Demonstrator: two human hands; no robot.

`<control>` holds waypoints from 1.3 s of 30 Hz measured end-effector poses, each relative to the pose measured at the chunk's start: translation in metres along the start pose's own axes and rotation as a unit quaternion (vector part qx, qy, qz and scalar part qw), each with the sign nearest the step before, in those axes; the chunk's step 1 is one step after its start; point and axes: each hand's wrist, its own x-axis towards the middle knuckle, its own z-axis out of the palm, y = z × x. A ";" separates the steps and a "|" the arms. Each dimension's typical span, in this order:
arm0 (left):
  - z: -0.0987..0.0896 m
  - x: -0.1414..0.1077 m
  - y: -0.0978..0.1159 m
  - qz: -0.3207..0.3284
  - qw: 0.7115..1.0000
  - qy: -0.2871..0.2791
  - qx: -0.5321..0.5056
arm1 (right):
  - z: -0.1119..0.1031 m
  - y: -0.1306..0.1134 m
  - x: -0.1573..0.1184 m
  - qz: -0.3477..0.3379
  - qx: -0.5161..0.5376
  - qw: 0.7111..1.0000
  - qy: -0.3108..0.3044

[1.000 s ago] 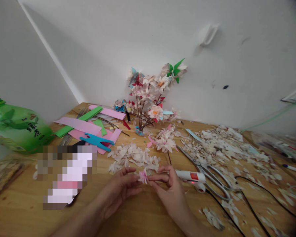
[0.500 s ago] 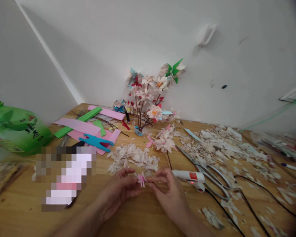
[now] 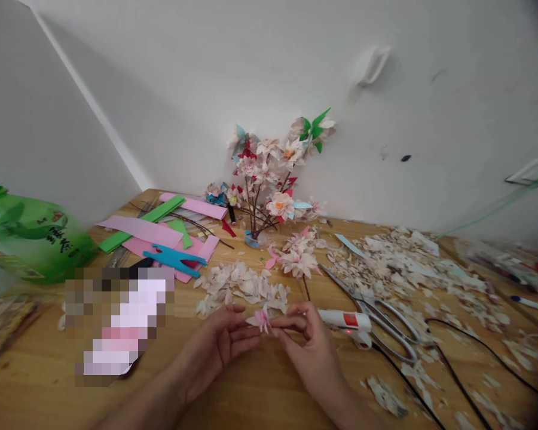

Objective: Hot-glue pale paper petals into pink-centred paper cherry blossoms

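small pink paper flower [image 3: 262, 320] pinched at the centre of the view, left hand [image 3: 215, 349] closed on it from one side, right hand [image 3: 307, 349] from the other, fingertips of each meeting its base. just beside the right hand, a white hot glue gun [image 3: 345, 321] lying on the wooden counter [image 3: 40, 382], then steel scissors [image 3: 376, 316] touching its far side, black power cord [image 3: 457, 352] trailing off to the right. just past the flower, a heap of pale paper petals [image 3: 240, 292], with more paper scraps [image 3: 407, 266] strewn thickly to the right. left of the hands, a pixelated patch [image 3: 121, 322] hiding whatever lies there. farther on, pink paper strips [image 3: 138, 232], a green paper strip [image 3: 141, 227] and blue cut paper [image 3: 174, 260], a green plastic jug [image 3: 31, 236] at the left edge. at the back, upright against the white wall [image 3: 206, 77], a branch of paper blossoms [image 3: 269, 179].
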 end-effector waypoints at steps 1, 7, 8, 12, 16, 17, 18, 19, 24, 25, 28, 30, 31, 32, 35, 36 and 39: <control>0.000 0.000 0.001 0.001 1.000 -0.017 -0.011 | 0.001 0.000 0.002 0.021 0.044 0.999 0.009; -0.001 0.007 -0.009 0.096 0.991 0.014 0.094 | 0.008 0.002 0.005 0.080 0.167 0.982 0.029; -0.002 0.009 -0.012 0.126 0.984 0.027 0.122 | 0.009 0.003 0.004 0.080 0.168 0.982 0.035; -0.006 0.016 -0.020 0.169 0.968 0.047 0.178 | 0.013 0.001 -0.001 0.065 0.136 0.988 0.045; -0.004 0.015 -0.020 0.169 0.966 0.069 0.185 | 0.016 -0.001 -0.004 0.034 0.067 0.996 0.054; -0.003 0.014 -0.020 0.171 0.966 0.072 0.182 | 0.017 -0.001 -0.004 0.024 0.051 0.997 0.060; -0.002 0.014 -0.020 0.173 0.966 0.075 0.178 | 0.017 0.000 -0.005 0.014 0.036 0.997 0.065; 0.000 0.013 -0.020 0.174 0.966 0.079 0.173 | 0.018 0.001 -0.006 0.005 0.021 0.997 0.070; 0.006 0.008 -0.020 0.173 0.968 0.096 0.152 | 0.019 0.006 -0.010 -0.036 -0.049 0.995 0.076; 0.008 0.007 -0.020 0.173 0.969 0.098 0.146 | 0.020 0.007 -0.011 -0.051 -0.054 0.995 0.073; 0.012 0.003 -0.021 0.173 0.970 0.111 0.127 | 0.020 0.008 -0.012 -0.101 -0.084 0.988 0.077; 0.012 0.002 -0.022 0.170 0.971 0.119 0.117 | 0.019 0.007 -0.012 -0.137 -0.130 0.978 0.086; 0.012 0.002 -0.023 0.170 0.971 0.123 0.112 | 0.019 0.006 -0.013 -0.156 -0.156 0.971 0.089; 0.012 0.002 -0.024 0.169 0.972 0.126 0.108 | 0.019 0.005 -0.013 -0.176 -0.180 0.964 0.089; 0.009 0.003 -0.027 0.162 0.974 0.121 0.100 | 0.018 0.002 -0.013 -0.233 -0.240 0.939 0.085; 0.008 0.003 -0.027 0.161 0.975 0.119 0.097 | 0.018 0.001 -0.013 -0.247 -0.256 0.931 0.082; 0.007 0.004 -0.029 0.163 0.976 0.116 0.088 | 0.018 -0.001 -0.013 -0.272 -0.291 0.915 0.068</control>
